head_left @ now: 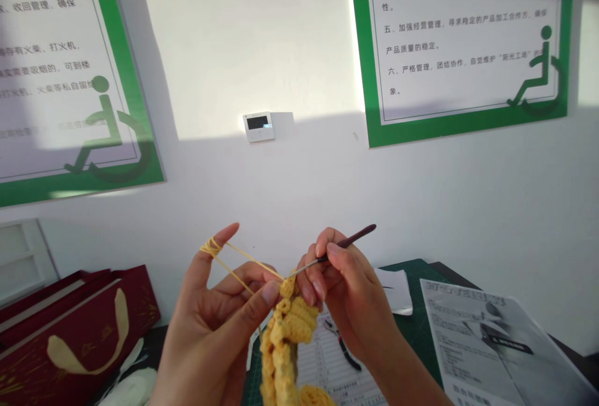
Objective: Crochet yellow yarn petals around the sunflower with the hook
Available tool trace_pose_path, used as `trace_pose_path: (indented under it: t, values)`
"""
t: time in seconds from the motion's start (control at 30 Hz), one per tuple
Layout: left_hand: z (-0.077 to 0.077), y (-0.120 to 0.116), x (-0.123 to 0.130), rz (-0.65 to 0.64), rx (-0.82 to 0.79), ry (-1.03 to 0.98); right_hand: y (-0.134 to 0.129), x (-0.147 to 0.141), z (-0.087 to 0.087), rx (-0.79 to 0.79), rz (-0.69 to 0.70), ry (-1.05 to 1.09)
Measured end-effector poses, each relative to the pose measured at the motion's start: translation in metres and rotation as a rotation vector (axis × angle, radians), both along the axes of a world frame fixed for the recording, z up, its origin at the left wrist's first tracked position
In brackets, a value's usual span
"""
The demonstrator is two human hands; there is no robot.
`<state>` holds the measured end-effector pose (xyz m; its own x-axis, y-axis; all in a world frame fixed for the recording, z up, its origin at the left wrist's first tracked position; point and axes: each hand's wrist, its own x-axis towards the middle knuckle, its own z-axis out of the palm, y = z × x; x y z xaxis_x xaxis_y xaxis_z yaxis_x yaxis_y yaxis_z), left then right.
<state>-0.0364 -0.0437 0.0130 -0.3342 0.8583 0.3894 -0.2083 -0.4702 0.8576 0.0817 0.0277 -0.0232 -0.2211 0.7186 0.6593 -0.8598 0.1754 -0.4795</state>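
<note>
Yellow crochet work (281,356) hangs between my two hands above the table. My left hand (219,312) pinches its upper edge between thumb and fingers, with the index finger raised. Yellow yarn (248,255) is wound several times round that finger and runs down to the stitches. In my right hand (344,275) is a crochet hook (349,241) with a dark handle, held like a pen. Its thin metal tip meets the top of the work, close to my left thumb. Part of a yellow yarn ball (316,396) shows below, at the frame's bottom edge.
On the green cutting mat (414,331) lie a printed sheet (337,362), dark-handled scissors (349,356) and a white paper (395,290). A grey printed sheet (496,343) is at right. Dark red gift bags (88,325) and white yarn (135,387) are at left.
</note>
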Motion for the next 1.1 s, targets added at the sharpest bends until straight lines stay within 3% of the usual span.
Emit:
trace_pose_path:
  t: [0.4, 0.7, 0.87, 1.1]
  values:
    - [0.001, -0.004, 0.004, 0.028, 0.045, 0.065, 0.005, 0.000, -0.008, 0.083, -0.095, -0.061]
    - [-0.003, -0.001, -0.002, -0.015, 0.024, 0.011, 0.003, -0.007, -0.005, -0.194, 0.152, 0.023]
    - [-0.001, -0.003, -0.002, -0.036, 0.011, 0.001, 0.009, -0.011, -0.008, -0.248, 0.300, 0.062]
    - [0.000, -0.002, 0.001, 0.044, 0.074, 0.035, 0.009, 0.000, -0.004, -0.059, 0.046, -0.127]
